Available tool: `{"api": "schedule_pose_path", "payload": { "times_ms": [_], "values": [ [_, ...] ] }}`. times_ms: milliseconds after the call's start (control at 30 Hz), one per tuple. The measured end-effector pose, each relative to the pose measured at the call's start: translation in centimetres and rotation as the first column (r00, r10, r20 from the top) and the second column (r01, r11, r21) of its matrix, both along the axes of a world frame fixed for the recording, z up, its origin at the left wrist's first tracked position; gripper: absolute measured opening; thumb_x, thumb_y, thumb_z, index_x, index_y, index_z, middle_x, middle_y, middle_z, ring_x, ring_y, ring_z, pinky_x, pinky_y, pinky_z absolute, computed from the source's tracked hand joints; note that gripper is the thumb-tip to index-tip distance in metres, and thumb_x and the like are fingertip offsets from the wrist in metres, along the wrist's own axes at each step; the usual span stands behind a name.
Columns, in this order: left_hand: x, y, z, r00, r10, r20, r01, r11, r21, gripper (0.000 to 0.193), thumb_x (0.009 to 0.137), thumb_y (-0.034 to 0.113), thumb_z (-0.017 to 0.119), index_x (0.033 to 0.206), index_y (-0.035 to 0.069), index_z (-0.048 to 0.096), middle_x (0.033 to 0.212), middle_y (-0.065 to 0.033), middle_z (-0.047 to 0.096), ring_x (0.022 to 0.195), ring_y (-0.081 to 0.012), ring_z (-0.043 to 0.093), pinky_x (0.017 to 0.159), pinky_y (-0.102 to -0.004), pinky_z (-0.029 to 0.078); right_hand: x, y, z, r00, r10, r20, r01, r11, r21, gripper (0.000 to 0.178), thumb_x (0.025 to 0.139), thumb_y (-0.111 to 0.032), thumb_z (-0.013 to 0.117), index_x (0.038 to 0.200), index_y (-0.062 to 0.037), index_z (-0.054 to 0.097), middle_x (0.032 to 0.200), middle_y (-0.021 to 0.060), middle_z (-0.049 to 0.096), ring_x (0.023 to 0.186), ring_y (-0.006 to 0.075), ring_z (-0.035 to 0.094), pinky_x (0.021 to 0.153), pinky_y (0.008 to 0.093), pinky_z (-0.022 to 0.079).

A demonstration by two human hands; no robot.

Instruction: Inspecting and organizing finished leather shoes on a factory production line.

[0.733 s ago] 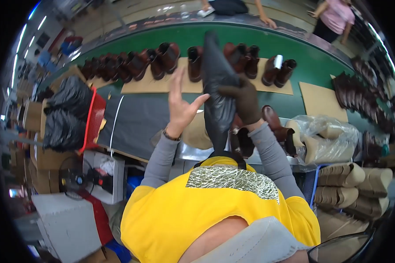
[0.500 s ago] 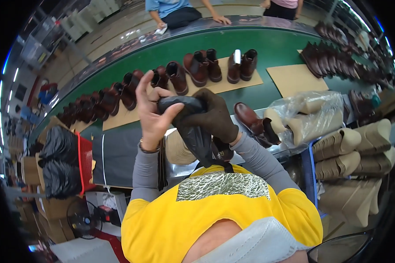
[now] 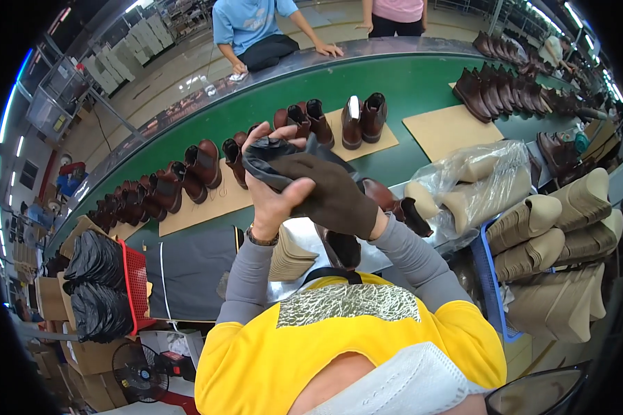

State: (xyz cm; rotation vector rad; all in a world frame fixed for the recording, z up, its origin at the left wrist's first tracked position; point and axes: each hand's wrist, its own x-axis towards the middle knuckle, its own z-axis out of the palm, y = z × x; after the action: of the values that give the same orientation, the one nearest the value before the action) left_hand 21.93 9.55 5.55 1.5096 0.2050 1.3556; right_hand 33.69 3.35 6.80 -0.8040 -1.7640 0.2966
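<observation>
The person wears a yellow shirt (image 3: 256, 356) and grey sleeves (image 3: 246, 283). Both hands are up in front of the chest, close together. The bare left hand (image 3: 270, 206), with a dark band on its wrist, is grasping a crinkly black thing that looks like thin plastic (image 3: 262, 164). Its fingers curl round the back, and its thumb rests on the other hand. The right hand (image 3: 333, 197) wears a dark brown cloth glove and presses on the black thing, too. Its fingertips are hidden, so I cannot tell how tightly it holds on.

Just past the shirt is a dark brown leather boot (image 3: 342, 249). To its left stands a stack of beige curved pieces (image 3: 291, 257), and then a flat black sheet (image 3: 194, 270). A red plastic basket (image 3: 138, 287) is on the far left, beside shiny black bundles (image 3: 97, 263). On the right, beige foot-shaped pieces (image 3: 533, 256) are piled by a blue plastic basket (image 3: 490, 294). A clear plastic bag (image 3: 495, 181) with beige shapes inside is near them.

Farther off is a long green table (image 3: 277, 86). Brown boots (image 3: 166, 190) line up there on tan card, and a tan card sheet (image 3: 446, 135) lies to their right. Past the table are people in a blue shirt (image 3: 246, 28) and a pink shirt (image 3: 398, 10).
</observation>
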Motion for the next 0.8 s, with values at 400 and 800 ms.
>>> {"api": "schedule_pose_path", "payload": {
  "times_ms": [400, 800],
  "values": [
    [-4.1, 2.0, 0.1, 0.795, -0.161, 0.585, 0.364, 0.898, -0.248, 0.048, 0.082, 0.03, 0.067, 0.12, 0.01, 0.047, 0.117, -0.0176, 0.054, 0.102, -0.0358, 0.059, 0.093, -0.0506, 0.047, -4.2, -1.4, -8.1, 0.744, 0.093, -0.662, -0.597, 0.538, -0.595, 0.029, 0.081, -0.022, 0.071, 0.101, -0.0038, 0.062, 0.082, 0.0067, 0.063, 0.071, 0.0117, 0.058, 0.062, 0.0266, 0.047],
    [-2.4, -0.9, 0.8, 0.889, -0.091, 0.448, 0.188, 0.966, -0.177, 0.074, 0.068, 0.031, 0.076, 0.125, 0.008, 0.035, 0.121, -0.0211, 0.049, 0.108, -0.0323, 0.056, 0.095, -0.0435, 0.046, -2.7, -0.9, -3.7, 0.902, -0.088, -0.423, 0.007, 0.982, -0.19, 0.03, 0.088, -0.005, 0.056, 0.118, -0.0012, 0.054, 0.103, 0.0083, 0.06, 0.087, 0.0107, 0.057, 0.074, 0.0268, 0.048]
  ]
}}
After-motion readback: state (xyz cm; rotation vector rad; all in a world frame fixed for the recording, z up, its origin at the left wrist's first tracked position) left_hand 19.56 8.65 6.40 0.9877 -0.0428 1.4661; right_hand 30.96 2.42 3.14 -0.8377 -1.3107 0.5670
